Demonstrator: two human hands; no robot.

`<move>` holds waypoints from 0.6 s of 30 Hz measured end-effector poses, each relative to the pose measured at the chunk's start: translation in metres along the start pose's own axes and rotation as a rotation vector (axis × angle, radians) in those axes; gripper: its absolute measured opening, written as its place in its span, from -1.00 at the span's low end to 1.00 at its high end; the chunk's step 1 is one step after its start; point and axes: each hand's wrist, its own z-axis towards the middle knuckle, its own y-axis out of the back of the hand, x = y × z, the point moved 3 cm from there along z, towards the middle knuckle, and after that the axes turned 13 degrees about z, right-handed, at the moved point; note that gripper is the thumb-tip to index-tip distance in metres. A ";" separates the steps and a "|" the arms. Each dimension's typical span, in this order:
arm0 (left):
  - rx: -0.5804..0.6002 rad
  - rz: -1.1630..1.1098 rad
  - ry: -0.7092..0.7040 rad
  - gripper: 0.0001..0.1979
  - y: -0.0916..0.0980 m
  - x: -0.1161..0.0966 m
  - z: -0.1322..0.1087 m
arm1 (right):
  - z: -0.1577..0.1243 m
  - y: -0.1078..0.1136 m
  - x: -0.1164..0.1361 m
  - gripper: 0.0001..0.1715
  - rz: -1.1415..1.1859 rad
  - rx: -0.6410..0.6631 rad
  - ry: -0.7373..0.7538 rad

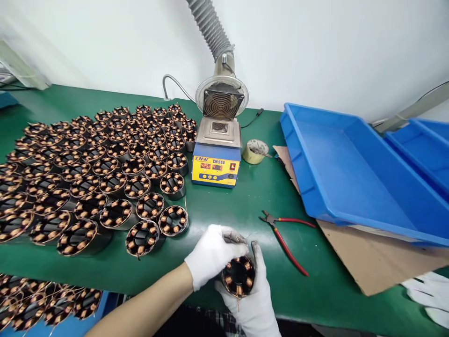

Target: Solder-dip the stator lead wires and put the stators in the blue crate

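A copper-wound motor stator [229,281] is held close to the table's front edge. My right hand [257,299], in a white glove with greyed fingertips, wraps around its right side and underside. A twisted copper lead hangs from the stator's near rim. My left hand [213,252], gloved too, reaches over the far rim with thumb and fingers drawn together at a thin wire end. The wire is faint, and the stator's lower body is hidden by my right hand. Red-handled cutting pliers [280,231] lie with jaws apart to the right of my hands.
Many wound stators [115,213] stand in rows at left; more fill a blue bin [101,309] below. A solder pot [216,164] sits under a fume duct [213,28], beside a small round tin [254,152]. A blue tray [351,154] rests on cardboard [372,262] at right.
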 end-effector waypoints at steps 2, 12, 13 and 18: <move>-0.067 -0.166 0.030 -0.92 0.001 0.002 0.002 | 0.001 0.000 0.001 0.10 0.004 0.004 0.016; -0.299 -0.202 -0.096 -0.67 0.029 -0.003 -0.006 | -0.004 0.002 -0.003 0.00 -0.024 -0.018 0.114; -0.239 -0.128 -0.090 -0.67 0.026 0.000 -0.007 | -0.006 0.002 -0.007 0.02 -0.011 -0.029 0.107; -0.068 0.010 -0.103 -0.91 0.012 0.009 -0.001 | -0.006 0.005 -0.013 0.05 -0.018 0.001 0.009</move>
